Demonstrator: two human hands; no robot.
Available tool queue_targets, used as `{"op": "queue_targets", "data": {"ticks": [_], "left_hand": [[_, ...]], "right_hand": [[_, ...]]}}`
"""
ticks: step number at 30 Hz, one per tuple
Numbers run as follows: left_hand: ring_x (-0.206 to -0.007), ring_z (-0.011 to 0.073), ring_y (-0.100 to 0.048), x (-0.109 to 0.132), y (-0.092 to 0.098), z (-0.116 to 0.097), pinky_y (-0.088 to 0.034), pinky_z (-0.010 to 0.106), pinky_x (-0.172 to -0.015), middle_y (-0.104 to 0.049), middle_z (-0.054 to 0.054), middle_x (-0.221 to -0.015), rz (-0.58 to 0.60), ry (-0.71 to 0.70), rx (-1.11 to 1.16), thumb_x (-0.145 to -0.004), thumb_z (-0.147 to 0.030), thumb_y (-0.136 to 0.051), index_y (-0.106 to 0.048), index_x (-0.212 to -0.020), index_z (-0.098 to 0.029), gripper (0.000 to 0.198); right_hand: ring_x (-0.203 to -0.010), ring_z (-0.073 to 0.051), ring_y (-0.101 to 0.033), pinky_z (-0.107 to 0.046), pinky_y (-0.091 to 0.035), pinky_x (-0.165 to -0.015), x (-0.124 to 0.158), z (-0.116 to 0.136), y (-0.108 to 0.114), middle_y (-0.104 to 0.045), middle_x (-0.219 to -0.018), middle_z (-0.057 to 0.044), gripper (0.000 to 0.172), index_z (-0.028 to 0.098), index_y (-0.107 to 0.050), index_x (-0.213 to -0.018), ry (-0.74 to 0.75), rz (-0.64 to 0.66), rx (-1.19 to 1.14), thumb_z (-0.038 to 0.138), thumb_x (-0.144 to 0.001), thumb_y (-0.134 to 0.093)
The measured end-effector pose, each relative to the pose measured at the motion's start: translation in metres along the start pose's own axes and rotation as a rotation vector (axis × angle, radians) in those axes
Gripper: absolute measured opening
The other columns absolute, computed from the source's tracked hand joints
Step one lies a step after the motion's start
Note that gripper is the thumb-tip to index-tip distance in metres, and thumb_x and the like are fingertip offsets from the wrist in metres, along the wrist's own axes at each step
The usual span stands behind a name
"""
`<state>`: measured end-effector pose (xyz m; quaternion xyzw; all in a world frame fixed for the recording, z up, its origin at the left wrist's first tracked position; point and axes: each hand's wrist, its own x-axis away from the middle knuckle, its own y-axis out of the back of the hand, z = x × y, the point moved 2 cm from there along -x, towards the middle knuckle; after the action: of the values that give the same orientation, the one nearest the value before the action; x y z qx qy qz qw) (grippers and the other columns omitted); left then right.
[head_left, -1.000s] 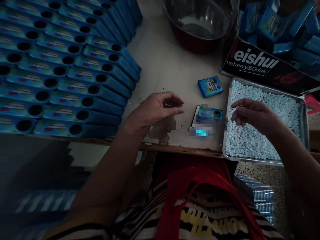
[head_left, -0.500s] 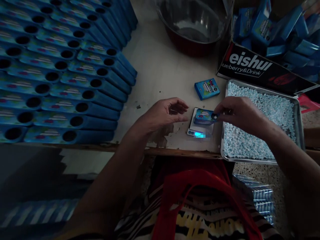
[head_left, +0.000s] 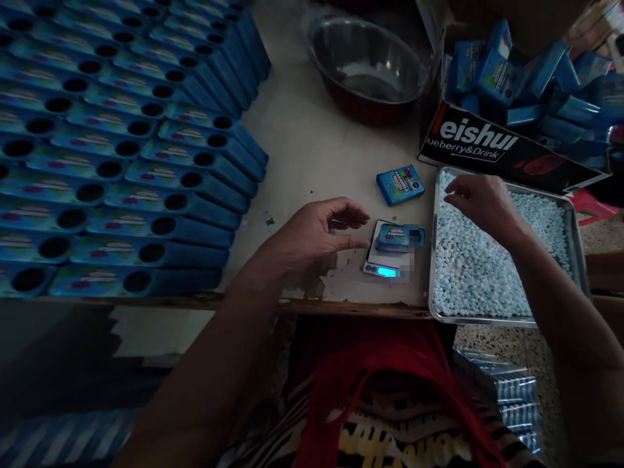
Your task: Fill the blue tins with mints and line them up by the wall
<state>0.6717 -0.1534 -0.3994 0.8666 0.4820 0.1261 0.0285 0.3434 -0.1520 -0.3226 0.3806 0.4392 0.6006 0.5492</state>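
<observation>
On a small digital scale [head_left: 387,271] with a lit display lies a blue candy box [head_left: 394,238]. My left hand [head_left: 331,227] is just left of the scale, fingers apart and curved, holding nothing. Over the upper left part of a metal tray [head_left: 433,260] of small pale blue and white candies [head_left: 480,279] is my right hand [head_left: 480,198]. Its fingers are pinched together; what they hold, if anything, is too small to make out. Another blue box [head_left: 400,185] lies flat on the table behind the scale.
Rows of stacked blue boxes with round holes [head_left: 160,227] fill the left of the table [head_left: 292,149]. A large metal bowl [head_left: 368,71] stands at the back. Behind the tray, a black carton [head_left: 487,140] holds more blue boxes. Part of another person's hand [head_left: 587,29] shows at top right.
My right hand has moved away from the box on the scale, up and right over the candy tray. My left hand has stayed beside the scale. The view has shifted slightly.
</observation>
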Motion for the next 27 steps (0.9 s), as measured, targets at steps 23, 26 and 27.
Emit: {"op": "queue_targets", "data": {"ticks": [23,26,27], "left_hand": [[-0.135,0.0347,-0.072,-0.042,-0.018,-0.005,-0.060,0.055,-0.115,-0.074,0.012,-0.145,-0.400,-0.313,-0.345,-0.085,-0.036,-0.095,-0.065,-0.145,-0.028,0.068],[-0.128,0.0348,-0.075,-0.080,-0.012,-0.022,-0.062,0.053,-0.109,-0.077,0.013,-0.140,-0.413,-0.309,-0.317,-0.077,-0.031,-0.100,-0.066,-0.140,-0.025,0.072],[-0.127,0.0345,-0.075,-0.090,-0.017,-0.032,-0.062,0.052,-0.108,-0.078,0.012,-0.139,-0.369,-0.342,-0.320,-0.075,-0.031,-0.100,-0.067,-0.139,-0.025,0.072]], "right_hand": [[-0.124,-0.037,-0.072,-0.053,-0.061,-0.105,-0.064,-0.005,-0.116,-0.073,-0.134,-0.009,0.078,0.028,-0.055,-0.142,0.120,-0.281,-0.514,0.017,-0.074,-0.093],[-0.126,-0.036,-0.072,-0.053,-0.060,-0.108,-0.052,-0.001,-0.088,-0.073,-0.138,-0.010,0.071,0.029,-0.057,-0.143,0.192,-0.351,-0.545,0.016,-0.079,-0.086],[-0.126,-0.035,-0.072,-0.052,-0.060,-0.108,-0.047,-0.001,-0.077,-0.073,-0.138,-0.009,0.068,0.029,-0.058,-0.142,0.216,-0.372,-0.572,0.018,-0.081,-0.086]]}}
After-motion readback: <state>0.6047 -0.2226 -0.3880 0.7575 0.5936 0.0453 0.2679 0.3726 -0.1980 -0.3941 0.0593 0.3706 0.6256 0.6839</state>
